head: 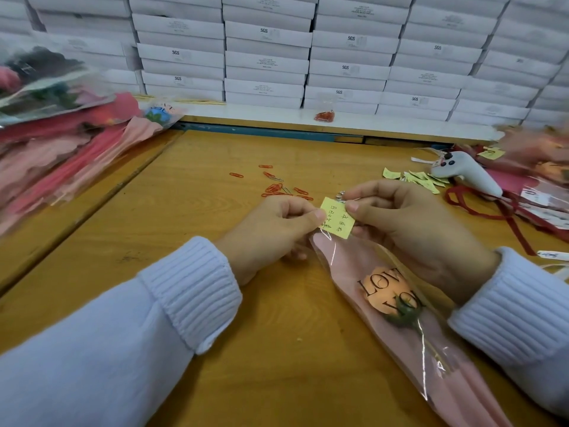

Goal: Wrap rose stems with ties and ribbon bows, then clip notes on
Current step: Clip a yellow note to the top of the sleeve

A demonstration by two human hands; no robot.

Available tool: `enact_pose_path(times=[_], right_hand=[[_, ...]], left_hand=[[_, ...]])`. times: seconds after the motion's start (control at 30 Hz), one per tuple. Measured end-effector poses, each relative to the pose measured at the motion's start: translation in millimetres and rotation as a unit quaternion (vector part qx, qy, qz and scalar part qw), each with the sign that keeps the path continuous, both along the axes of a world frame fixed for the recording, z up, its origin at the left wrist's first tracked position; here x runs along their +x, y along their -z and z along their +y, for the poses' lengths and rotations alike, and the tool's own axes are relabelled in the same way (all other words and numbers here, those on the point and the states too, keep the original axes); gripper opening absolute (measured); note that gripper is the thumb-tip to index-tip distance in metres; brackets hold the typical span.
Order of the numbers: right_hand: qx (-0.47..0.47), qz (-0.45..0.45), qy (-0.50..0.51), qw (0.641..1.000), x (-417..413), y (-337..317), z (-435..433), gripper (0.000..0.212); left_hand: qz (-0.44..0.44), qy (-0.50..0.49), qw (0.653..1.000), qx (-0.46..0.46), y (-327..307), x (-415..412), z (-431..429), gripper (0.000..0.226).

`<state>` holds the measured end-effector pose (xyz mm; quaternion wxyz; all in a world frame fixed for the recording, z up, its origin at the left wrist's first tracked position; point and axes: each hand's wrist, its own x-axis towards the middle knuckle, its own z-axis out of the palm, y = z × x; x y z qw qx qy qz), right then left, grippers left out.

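A wrapped rose [391, 297] in a pink and clear sleeve printed "LOVE YOU" lies on the wooden table [191, 303], its open top end pointing away from me. A small yellow handwritten note [335, 218] sits at that top edge. My left hand [274, 232] pinches the note's left side together with the sleeve. My right hand [409, 223] pinches the note's upper right corner, with a silvery paper clip [341, 195] at its fingertips. Loose orange paper clips [277, 188] lie scattered just beyond my hands.
A pile of wrapped roses [61, 155] lies at the left. At the right are yellow notes [412, 178], a white controller-like device [465, 172], red ribbon [480, 211] and more wrapped roses. A bag of clips [324, 115] sits before stacked white boxes [277, 57].
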<state>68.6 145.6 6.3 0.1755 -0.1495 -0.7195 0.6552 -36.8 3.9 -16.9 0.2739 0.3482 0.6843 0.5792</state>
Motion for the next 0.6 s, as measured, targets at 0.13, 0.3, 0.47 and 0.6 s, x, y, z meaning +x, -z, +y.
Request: enact_pose_path(times=[0.13, 0.3, 0.47, 0.6], right_hand=[[0.127, -0.066, -0.057, 0.988, 2.8, -0.5, 1.7, 0.02], [0.154, -0.064, -0.08, 0.983, 2.4, 1.4, 0.1, 0.021], [0.178, -0.046, -0.051, 0.982, 1.1, 1.4, 2.0, 0.009], [0.206, -0.077, -0.057, 0.974, 0.1, 0.7, 1.5, 0.009]], left_hand=[[-0.013, -0.024, 0.999, 0.022, 3.3, -2.6, 0.9, 0.028], [-0.007, -0.031, 0.999, 0.029, 4.0, -2.4, 1.1, 0.03], [0.03, -0.02, 0.999, 0.018, 4.0, 2.3, 1.9, 0.029], [0.041, -0.022, 0.999, 0.021, 4.0, 2.2, 2.0, 0.029]])
